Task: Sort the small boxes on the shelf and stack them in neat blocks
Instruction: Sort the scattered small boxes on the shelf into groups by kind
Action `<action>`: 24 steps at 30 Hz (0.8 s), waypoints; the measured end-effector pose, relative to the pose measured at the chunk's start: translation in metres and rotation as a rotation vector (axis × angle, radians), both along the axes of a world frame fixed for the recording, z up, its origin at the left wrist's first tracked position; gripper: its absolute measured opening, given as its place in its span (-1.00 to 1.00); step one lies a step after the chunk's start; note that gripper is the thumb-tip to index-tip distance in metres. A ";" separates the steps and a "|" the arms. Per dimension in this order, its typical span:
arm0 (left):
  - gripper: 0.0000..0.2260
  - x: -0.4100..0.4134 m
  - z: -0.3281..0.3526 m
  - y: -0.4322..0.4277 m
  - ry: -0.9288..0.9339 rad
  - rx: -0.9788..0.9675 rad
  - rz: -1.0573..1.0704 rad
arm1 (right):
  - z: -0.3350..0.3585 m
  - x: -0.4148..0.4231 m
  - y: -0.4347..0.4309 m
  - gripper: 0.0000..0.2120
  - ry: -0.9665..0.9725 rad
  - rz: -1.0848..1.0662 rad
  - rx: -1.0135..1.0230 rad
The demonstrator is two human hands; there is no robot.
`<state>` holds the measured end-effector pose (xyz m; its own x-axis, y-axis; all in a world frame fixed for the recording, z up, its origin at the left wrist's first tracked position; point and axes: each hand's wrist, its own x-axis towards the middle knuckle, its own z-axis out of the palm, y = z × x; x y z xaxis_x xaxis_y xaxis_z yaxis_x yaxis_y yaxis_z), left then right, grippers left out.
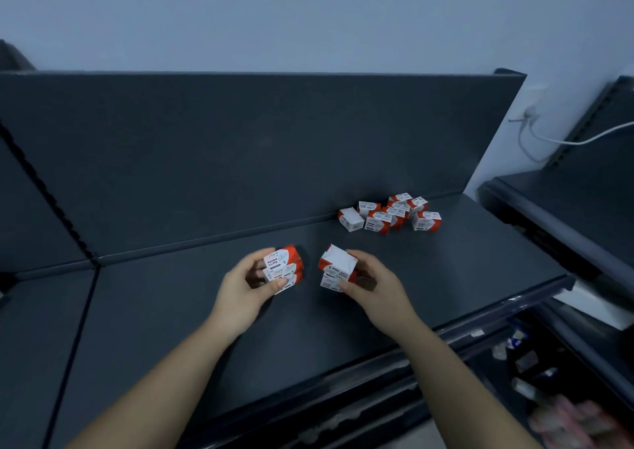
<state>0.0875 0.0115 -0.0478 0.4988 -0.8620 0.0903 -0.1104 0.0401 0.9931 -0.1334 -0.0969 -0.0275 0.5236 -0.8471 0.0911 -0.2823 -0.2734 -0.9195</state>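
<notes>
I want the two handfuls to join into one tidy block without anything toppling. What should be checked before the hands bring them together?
1. Left hand grip on the left stack: ok, thumb and fingers clamp it front and back.
2. Right hand grip on the right stack: ok, held at the side.
3. Boxes aligned in the right stack: not ok, the top box sits twisted over the one below.
4. Labels facing the same way: not ok, the left stack shows print, the right top box shows a blank face.
5. Bare shelf between and around the hands: ok.
6. Loose pile at the back clear of the hands: ok, still unsorted.
</notes>
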 end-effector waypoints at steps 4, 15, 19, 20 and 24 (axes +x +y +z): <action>-0.55 -0.011 0.011 0.024 -0.021 -0.019 -0.020 | 0.009 -0.003 0.020 -0.54 -0.013 0.059 -0.025; -0.55 -0.067 0.026 0.129 -0.014 -0.013 0.109 | 0.006 -0.040 0.106 -0.58 -0.061 0.126 0.016; -0.55 -0.078 0.026 0.175 -0.015 0.006 0.157 | 0.009 -0.045 0.145 -0.60 -0.104 0.113 0.027; -0.55 -0.079 0.026 0.186 -0.020 0.015 0.171 | 0.011 -0.045 0.155 -0.60 -0.102 0.121 0.024; -0.55 -0.082 0.026 0.228 -0.022 0.038 0.215 | 0.018 -0.041 0.187 -0.58 -0.090 0.141 0.049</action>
